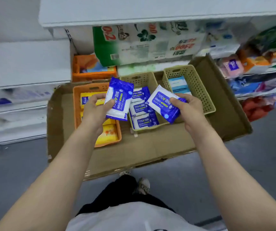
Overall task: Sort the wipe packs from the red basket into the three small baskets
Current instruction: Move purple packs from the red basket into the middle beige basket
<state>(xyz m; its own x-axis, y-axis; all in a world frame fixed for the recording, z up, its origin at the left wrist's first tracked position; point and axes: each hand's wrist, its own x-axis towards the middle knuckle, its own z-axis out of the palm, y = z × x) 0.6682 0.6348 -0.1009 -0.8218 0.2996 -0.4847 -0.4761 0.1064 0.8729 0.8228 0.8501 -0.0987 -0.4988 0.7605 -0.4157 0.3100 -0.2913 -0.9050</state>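
I am gripping one blue alcohol-wipe pack [119,99] in my left hand [95,109] and another [164,104] in my right hand [186,108], holding both over the middle beige basket [138,78] because matching packs are already lying there.

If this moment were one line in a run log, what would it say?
left hand: holds blue pack | right hand: holds second blue pack | both above middle basket | next: probably drop in

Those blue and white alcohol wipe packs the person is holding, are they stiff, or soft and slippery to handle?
Probably soft: the blue and white wipe pack in the left hand looks pillowy, with a crinkled film end. Its glossy wrapper may be a bit slippery. Likely light, since the right hand holds the other blue and white pack by one end.
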